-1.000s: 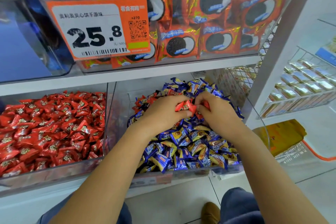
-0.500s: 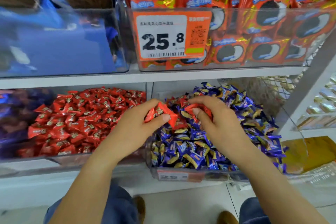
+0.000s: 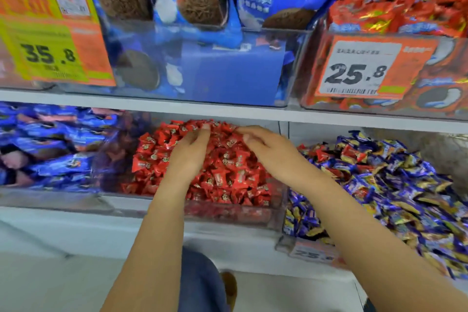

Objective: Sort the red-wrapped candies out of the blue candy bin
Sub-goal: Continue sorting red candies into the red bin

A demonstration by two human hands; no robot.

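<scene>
shelf [image 3: 228, 111] holds it all | red candy bin [image 3: 228, 213] dead centre, blue candy bin [image 3: 379, 197] at 3 o'clock with red strays [image 3: 350, 157] left | both hands over the red pile: left hand [image 3: 188, 154], right hand [image 3: 271, 149], fingers loosely spread, grasping nothing I can make out | tip: let go low so nothing bounces out

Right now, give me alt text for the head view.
Both hands, left hand and right hand, reach with relaxed fingers over the red candy bin; whether either holds a candy is unclear. A few red-wrapped candies remain in the blue candy bin to the right.
</scene>
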